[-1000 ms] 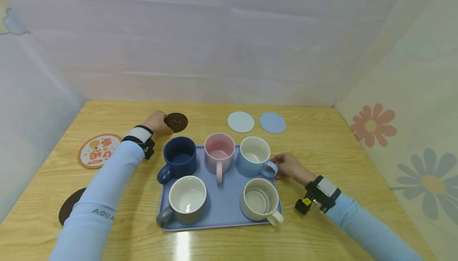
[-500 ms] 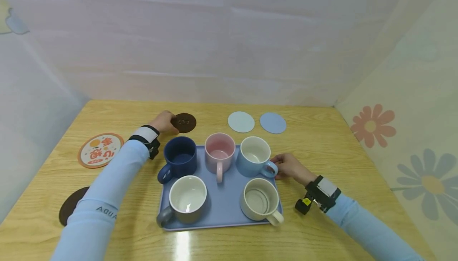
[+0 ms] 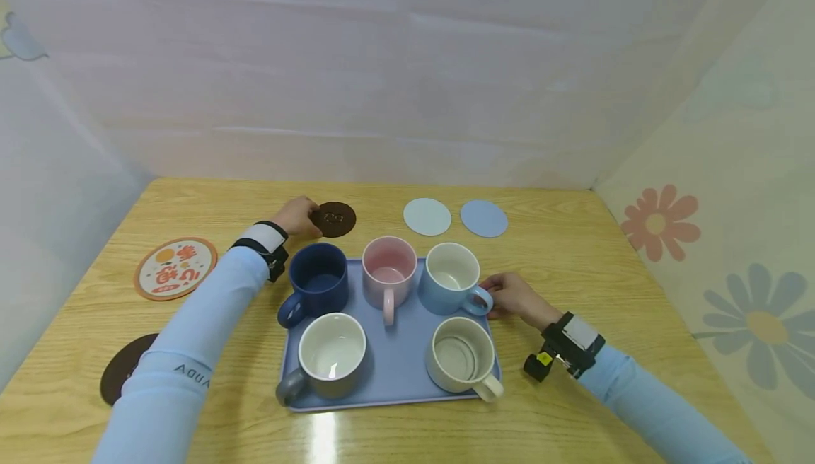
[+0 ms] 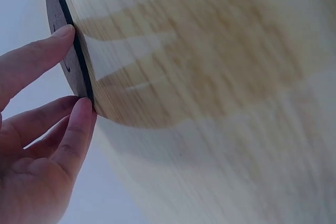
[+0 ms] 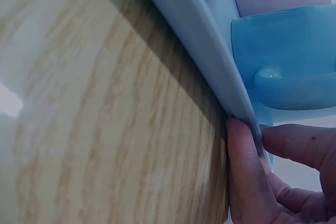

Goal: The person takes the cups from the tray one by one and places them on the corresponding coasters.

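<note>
At the back of the table my left hand (image 3: 298,217) holds the near-left edge of a dark brown round coaster (image 3: 335,220). In the left wrist view its thumb and fingertips grip the rim of that coaster (image 4: 73,61), which lies flat on the wood. My right hand (image 3: 511,297) pinches the right rim of a blue tray (image 3: 397,354), thumb inside and fingers outside, beside the light blue mug (image 3: 446,294). Also on the tray stand a navy mug (image 3: 318,291), a pink mug (image 3: 388,283), a grey mug (image 3: 344,375) and a cream mug (image 3: 452,372).
Right of the held coaster lie a pale mint coaster (image 3: 427,217) and a light blue coaster (image 3: 484,218). A printed orange-rimmed coaster (image 3: 175,269) is at the left. Nearer, another dark brown coaster (image 3: 117,372) is partly hidden by the left sleeve. A wall (image 3: 382,96) rises behind the table.
My left hand has slid the dark brown coaster to the right along the back of the table. The right hand and the tray with its mugs have stayed in place.
</note>
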Demonstrator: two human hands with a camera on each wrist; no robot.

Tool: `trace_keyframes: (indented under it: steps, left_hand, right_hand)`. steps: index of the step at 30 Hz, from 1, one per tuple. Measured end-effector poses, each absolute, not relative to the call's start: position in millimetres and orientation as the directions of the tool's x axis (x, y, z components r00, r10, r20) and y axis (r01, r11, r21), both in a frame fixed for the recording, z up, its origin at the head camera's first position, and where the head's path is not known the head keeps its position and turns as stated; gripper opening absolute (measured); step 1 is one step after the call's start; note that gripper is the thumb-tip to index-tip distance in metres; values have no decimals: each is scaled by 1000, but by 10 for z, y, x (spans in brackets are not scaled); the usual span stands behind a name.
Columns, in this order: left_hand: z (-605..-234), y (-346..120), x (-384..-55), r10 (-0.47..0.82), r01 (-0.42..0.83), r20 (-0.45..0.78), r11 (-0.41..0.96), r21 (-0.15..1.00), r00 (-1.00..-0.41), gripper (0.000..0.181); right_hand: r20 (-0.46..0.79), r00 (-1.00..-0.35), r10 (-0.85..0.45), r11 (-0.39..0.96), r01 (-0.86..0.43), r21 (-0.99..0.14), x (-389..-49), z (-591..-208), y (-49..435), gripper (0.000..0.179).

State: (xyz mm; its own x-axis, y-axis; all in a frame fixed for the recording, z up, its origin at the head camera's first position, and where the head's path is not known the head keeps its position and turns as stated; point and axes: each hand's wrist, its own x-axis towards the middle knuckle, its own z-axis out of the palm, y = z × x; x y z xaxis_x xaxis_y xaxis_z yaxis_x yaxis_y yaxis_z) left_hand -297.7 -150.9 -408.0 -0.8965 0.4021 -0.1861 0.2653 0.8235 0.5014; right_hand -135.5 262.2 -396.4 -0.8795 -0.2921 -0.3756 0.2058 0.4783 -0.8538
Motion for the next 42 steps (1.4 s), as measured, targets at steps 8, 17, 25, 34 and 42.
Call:
trace_keyframes:
  steps: [8,17,25,34,42]
  left_hand:
    - [-4112,-1459,-3006,437,307,-162,808,502,-885,63]
    - [-4062,-1415,-2936,473,356,-128,791,498,-872,57]
    - [-4049,-1359,-2930,502,328,-161,742,585,-850,56]
    - [-4050,-1373,-2931,547,278,-185,653,704,-816,55]
    - [-3932,-1413,-2874,546,238,-189,615,752,-816,59]
  right_hand:
    - [-420,-881,-216,523,259,-812,-1355,-3966,2571,30]
    - [-427,-880,-211,526,266,-808,-1351,-3980,2581,28]
    - [-434,-879,-198,547,269,-793,-1356,-3983,2570,28]
    - [-434,-877,-204,546,266,-795,-1367,-3981,2574,29]
    - [-430,-878,-210,540,262,-800,-1390,-3983,2591,29]
